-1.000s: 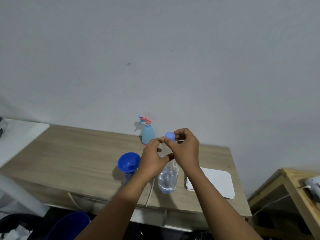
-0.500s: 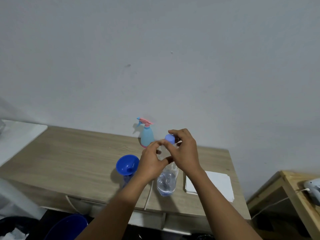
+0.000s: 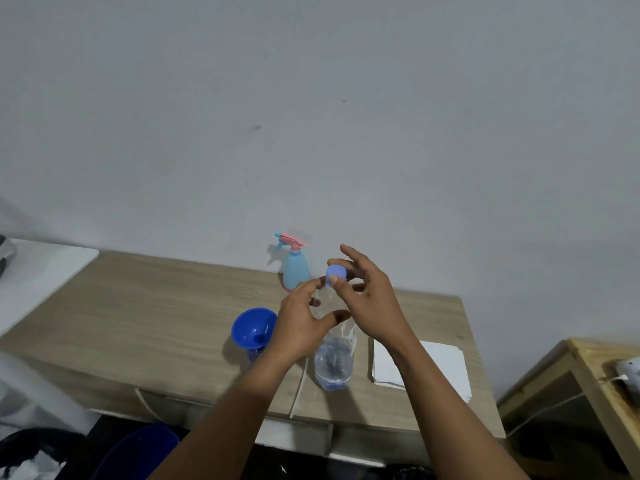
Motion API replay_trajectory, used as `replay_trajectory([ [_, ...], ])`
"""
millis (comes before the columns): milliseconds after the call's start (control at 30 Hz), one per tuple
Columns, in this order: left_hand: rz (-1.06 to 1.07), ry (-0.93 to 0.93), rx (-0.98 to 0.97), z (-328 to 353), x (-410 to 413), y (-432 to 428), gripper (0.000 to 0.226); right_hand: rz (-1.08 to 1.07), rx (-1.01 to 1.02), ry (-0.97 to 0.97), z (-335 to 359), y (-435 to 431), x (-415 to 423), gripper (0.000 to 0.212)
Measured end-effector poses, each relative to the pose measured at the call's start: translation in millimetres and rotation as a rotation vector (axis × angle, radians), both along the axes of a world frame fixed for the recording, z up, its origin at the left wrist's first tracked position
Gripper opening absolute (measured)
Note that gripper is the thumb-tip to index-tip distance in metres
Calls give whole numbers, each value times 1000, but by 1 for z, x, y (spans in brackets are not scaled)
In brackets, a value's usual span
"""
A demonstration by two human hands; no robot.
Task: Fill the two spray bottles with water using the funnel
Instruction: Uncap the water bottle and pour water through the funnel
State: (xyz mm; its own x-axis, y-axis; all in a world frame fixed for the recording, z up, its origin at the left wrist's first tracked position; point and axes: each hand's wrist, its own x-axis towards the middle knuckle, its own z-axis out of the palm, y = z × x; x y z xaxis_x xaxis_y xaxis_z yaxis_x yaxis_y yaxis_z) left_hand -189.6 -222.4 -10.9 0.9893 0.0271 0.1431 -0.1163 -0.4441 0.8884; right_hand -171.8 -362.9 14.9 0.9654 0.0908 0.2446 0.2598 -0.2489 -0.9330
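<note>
My right hand point(image 3: 370, 299) has fanned its fingers out since a moment ago; only thumb and forefinger pinch the cap point(image 3: 335, 271) on the water bottle point(image 3: 334, 362), whose neck my left hand point(image 3: 298, 327) grips. Pouring comes soon, I judge: the funnel point(image 3: 252, 327) stands just left, spray bottle point(image 3: 296, 271) behind.

matt wood-grain table point(image 3: 156, 306), clear plastic bottle point(image 3: 334, 362)

White paper stack point(image 3: 446, 363) on wooden table point(image 3: 156, 306)
</note>
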Motion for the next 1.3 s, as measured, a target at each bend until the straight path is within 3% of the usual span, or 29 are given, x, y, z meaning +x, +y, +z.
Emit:
replay_trajectory([
  [133,0,0,1,-1,-1,-2,57,-147,83,4,-2,7,1,37],
  [267,15,-1,-4,0,-2,1,62,-36,20,-2,-3,4,4,19],
  [400,16,6,-12,-1,-4,3,64,91,-8,54,2,-1,3,28],
  [500,14,4,-10,-1,-5,0,55,10,35,57,1,3,1,44],
  [600,23,-8,-5,-2,-3,-1,54,-77,56,25,-3,5,0,34],
  [700,25,-2,-6,-4,-1,-1,63,-12,32,43,-6,1,2,25],
  [833,21,-4,4,-4,-1,-3,60,-9,53,62,-4,1,0,48],
  [1033,20,0,-4,-4,-1,-3,60,-50,63,-7,-4,5,6,24],
  [1200,27,10,-19,-7,-1,-2,65,-408,244,-8,-20,-13,7,25],
  [1300,29,11,-27,-8,-2,0,68,-469,152,130,-72,-35,-10,33],
])
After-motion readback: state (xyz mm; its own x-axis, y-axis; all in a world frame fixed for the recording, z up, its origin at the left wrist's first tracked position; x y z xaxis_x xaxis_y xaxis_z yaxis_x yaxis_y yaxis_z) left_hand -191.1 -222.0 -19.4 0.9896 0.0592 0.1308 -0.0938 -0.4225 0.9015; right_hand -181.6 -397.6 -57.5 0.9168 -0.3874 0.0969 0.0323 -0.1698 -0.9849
